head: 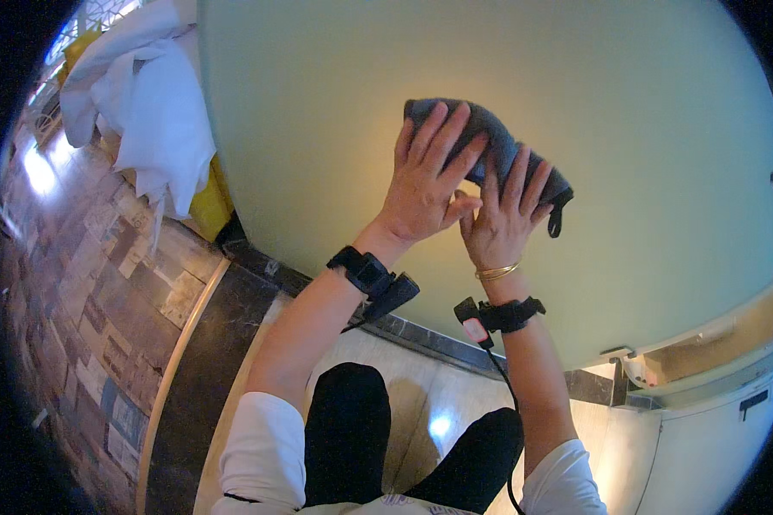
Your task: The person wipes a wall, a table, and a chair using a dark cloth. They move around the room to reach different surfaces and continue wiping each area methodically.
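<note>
A folded dark grey cloth (499,145) lies against the pale green wall (335,77), with a black loop hanging off its right end. My left hand (428,174) presses the upper-left part of the cloth with spread fingers. On the lower-right part, the fingers of my right hand (505,209) hold it to the wall. My two thumbs come close together below the cloth. Parts of the cloth are hidden under my fingers. Each wrist wears a black strap with a small device, and a gold bangle (497,272) circles my right wrist.
A dark stone baseboard (425,338) runs along the wall's foot. White sheeting (161,122) and something yellow (211,203) are at the left. A dark step edge (196,360) borders a patterned floor (96,309). At the lower right stands a white door or panel (715,425).
</note>
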`<state>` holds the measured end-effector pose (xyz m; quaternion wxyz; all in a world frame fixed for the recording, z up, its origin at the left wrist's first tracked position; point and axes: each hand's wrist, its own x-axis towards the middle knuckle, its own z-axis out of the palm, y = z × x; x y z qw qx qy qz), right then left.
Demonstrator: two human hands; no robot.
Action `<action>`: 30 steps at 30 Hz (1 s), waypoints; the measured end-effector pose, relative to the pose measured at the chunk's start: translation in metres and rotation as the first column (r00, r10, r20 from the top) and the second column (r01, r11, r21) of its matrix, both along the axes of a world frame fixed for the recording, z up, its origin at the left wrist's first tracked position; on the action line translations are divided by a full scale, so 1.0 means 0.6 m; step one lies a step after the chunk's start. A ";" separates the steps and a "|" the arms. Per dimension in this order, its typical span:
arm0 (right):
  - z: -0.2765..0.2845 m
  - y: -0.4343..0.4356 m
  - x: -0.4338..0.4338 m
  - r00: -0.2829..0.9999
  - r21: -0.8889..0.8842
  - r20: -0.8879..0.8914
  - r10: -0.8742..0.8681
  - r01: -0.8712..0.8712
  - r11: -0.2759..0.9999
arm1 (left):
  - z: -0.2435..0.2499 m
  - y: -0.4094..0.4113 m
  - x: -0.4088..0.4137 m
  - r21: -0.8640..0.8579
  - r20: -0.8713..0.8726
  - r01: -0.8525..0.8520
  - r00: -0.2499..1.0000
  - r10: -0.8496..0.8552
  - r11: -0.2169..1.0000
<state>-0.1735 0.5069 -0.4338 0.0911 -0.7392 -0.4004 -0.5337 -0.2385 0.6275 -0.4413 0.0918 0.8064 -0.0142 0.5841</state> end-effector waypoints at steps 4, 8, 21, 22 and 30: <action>-0.100 0.003 -0.007 0.992 -0.190 -0.100 0.076 -0.094 0.977 | -0.129 0.034 -0.007 0.058 -0.071 -0.074 0.994 0.078 0.996; -0.228 -0.021 -0.021 0.961 -0.433 -0.255 0.104 -0.210 0.876 | -0.317 0.054 -0.040 0.110 -0.274 -0.029 0.960 0.058 0.993; -0.008 0.143 -0.078 1.000 -0.049 0.023 0.004 -0.003 0.999 | -0.038 0.125 -0.063 -0.172 0.091 0.072 0.994 -0.057 0.982; -0.026 0.144 -0.077 1.000 -0.087 0.008 0.022 -0.021 0.996 | -0.060 0.127 -0.061 -0.182 0.082 0.061 0.995 -0.047 0.981; -0.189 0.146 -0.088 0.950 -0.407 -0.212 0.227 -0.297 0.864 | -0.280 0.173 -0.119 -0.161 -0.256 -0.062 0.967 0.019 0.985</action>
